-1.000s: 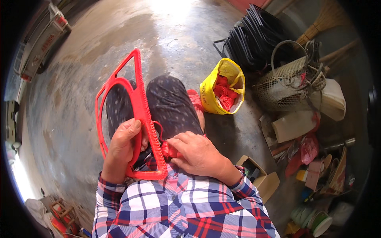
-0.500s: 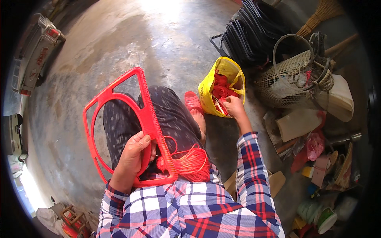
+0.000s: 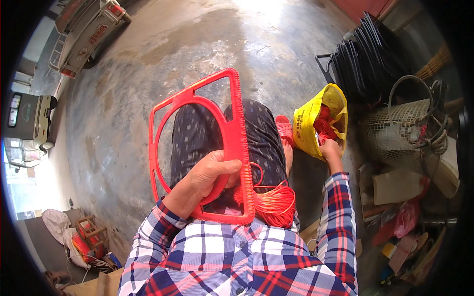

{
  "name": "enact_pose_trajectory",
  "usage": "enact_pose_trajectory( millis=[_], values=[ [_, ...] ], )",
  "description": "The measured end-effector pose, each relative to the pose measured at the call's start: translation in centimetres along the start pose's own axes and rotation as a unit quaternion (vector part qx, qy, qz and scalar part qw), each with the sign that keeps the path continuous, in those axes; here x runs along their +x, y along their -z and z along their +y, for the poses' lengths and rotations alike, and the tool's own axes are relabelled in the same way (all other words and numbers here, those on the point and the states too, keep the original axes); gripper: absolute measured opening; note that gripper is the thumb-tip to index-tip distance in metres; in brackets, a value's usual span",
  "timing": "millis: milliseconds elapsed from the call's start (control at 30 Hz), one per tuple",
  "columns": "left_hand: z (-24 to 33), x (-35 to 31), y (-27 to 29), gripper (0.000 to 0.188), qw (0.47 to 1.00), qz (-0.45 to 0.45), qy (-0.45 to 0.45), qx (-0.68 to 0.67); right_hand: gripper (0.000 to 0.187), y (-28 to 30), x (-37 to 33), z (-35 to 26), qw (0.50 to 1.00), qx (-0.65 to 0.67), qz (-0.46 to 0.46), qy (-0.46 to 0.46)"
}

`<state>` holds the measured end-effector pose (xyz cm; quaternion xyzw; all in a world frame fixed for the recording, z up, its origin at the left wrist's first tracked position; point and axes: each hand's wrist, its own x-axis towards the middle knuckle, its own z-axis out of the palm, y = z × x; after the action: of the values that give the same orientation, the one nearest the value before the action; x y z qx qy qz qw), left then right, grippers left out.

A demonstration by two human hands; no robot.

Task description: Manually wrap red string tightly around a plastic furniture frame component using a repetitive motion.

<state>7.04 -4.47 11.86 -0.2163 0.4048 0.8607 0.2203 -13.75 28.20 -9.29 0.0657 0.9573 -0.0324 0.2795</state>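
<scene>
My left hand (image 3: 210, 172) is closed around the wide right-hand bar of a red frame (image 3: 239, 148). This frame is squarish with a large ring inside it, stands tilted over my lap, and has ribbed edges that look wound with cord. A loose hank of red cord (image 3: 276, 207) lies on my lap by the frame's lower right corner, with one strand looping up beside the bar. My right hand (image 3: 331, 149) reaches into an upright yellow bag (image 3: 307, 126) on the floor, fingers bent together against red cord (image 3: 323, 123); whatever they pinch is hidden.
Behind the bag stands a stack of black frames (image 3: 358, 66). A wire mesh basket (image 3: 397, 130) lies to the right, near cardboard and a pink plastic bag (image 3: 407, 219). Two vehicles are at the far left, one a grey truck (image 3: 89, 37). A red slipper (image 3: 283, 129) is beside the yellow bag.
The whole view has swung left, so everything sits further right. My right hand stays at the bag's near rim, its fingers now deeper inside. My left hand keeps its hold on the frame.
</scene>
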Motion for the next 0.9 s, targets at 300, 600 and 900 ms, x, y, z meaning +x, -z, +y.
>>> enact_pose_trajectory(
  millis=[300,600,900],
  values=[
    [0.4,0.0,0.0,0.025,0.998,-0.036,-0.032,-0.050,0.042,7.9,-8.5,0.6,0.996,-0.053,0.069,0.018],
    [0.2,-0.2,-0.3,0.035,0.999,0.000,-0.039,-0.008,0.065,6.1,-8.9,4.5,0.999,0.040,0.027,-0.004],
    [0.9,-0.3,-0.7,0.045,0.993,-0.074,-0.056,-0.068,0.024,5.1,-15.5,4.6,0.790,0.593,-0.118,0.100]
  ],
)
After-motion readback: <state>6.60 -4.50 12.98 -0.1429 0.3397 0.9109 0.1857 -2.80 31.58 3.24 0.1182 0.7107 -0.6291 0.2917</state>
